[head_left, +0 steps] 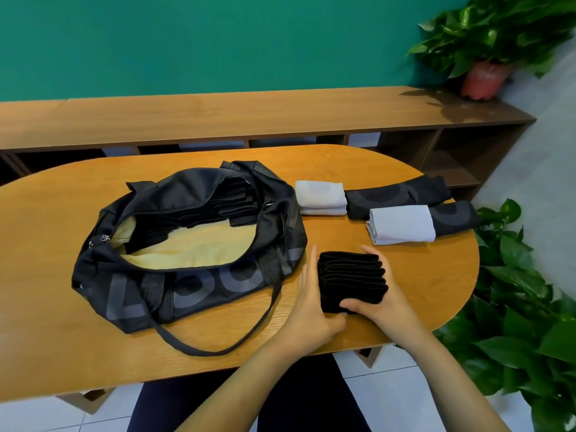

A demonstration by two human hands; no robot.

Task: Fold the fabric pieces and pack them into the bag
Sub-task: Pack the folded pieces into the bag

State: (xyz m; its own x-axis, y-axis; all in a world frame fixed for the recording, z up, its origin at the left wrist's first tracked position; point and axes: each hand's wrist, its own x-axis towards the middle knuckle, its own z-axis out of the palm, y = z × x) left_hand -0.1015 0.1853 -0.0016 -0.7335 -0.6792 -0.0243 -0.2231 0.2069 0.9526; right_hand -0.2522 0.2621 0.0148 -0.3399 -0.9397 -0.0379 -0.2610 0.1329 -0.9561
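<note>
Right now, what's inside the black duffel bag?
Through the open zip of the duffel bag, dark folded fabric lies along the far side and pale yellow material nearer. Whatever lies beneath them, or at the bag's ends, is covered.

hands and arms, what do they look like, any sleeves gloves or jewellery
The left hand and the right hand wear no gloves, and no ring, watch or bracelet shows on the fingers or wrists. Both forearms are uncovered as far up as the head view reaches, with no sleeve or cuff in sight.
</note>
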